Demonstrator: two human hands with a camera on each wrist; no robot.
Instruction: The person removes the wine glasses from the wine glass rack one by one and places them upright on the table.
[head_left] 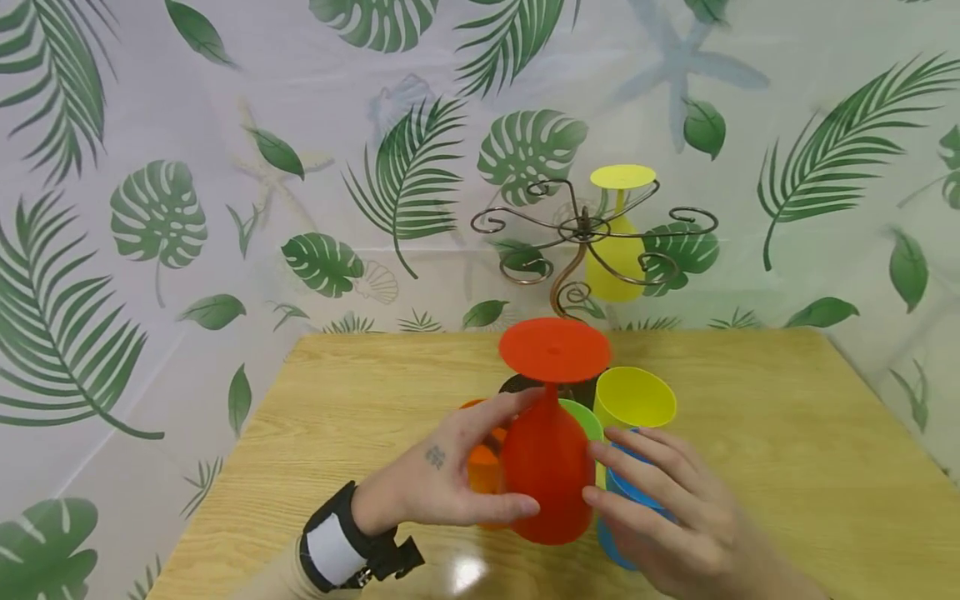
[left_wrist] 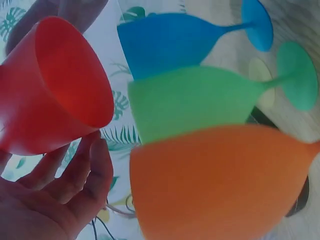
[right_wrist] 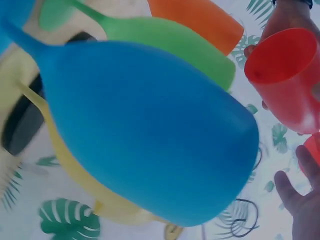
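Observation:
An upside-down red plastic goblet is held above the table, its round foot on top. My left hand grips it from the left, thumb and fingers around the bowl. My right hand has its fingers extended at the bowl's right side; whether the fingertips touch it I cannot tell. Below and behind stand upright goblets: orange, green, blue and yellow. In the left wrist view the red goblet's open mouth shows no contents.
Behind the goblets stands a dark metal rack with curled arms. A yellow goblet hangs upside down on its back right side. The wooden table ends at a wall covering with green leaf prints.

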